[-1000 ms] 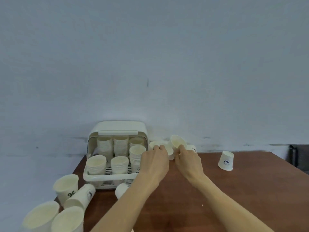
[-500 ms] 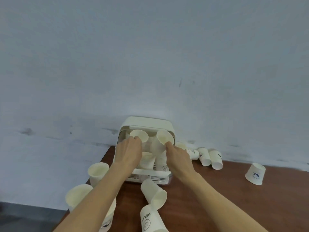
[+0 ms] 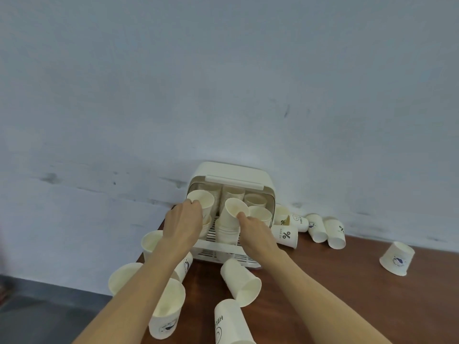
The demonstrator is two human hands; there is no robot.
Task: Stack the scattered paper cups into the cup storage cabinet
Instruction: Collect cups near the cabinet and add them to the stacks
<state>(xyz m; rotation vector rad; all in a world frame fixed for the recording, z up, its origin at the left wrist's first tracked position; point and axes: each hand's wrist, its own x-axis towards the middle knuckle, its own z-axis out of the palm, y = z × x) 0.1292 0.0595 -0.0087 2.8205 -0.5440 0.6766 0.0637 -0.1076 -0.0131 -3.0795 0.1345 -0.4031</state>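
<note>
Head view: left hand (image 3: 183, 223) pinching the rim of an upright paper cup (image 3: 202, 201) at the cabinet's 9 o'clock side. Right hand (image 3: 253, 229) gripping a tilted cup (image 3: 233, 212) by its rim — above a front stack. Cup storage cabinet (image 3: 231, 173) open at 12 o'clock on the brown table (image 3: 347, 289), stacks inside. Loose cups lying at 3 o'clock (image 3: 285, 235) and 6 o'clock (image 3: 242, 281) — more at 8 o'clock.

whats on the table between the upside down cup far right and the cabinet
In the head view, several cups lie on their sides between the upside-down cup and the cabinet; brown table shows around them.
</note>
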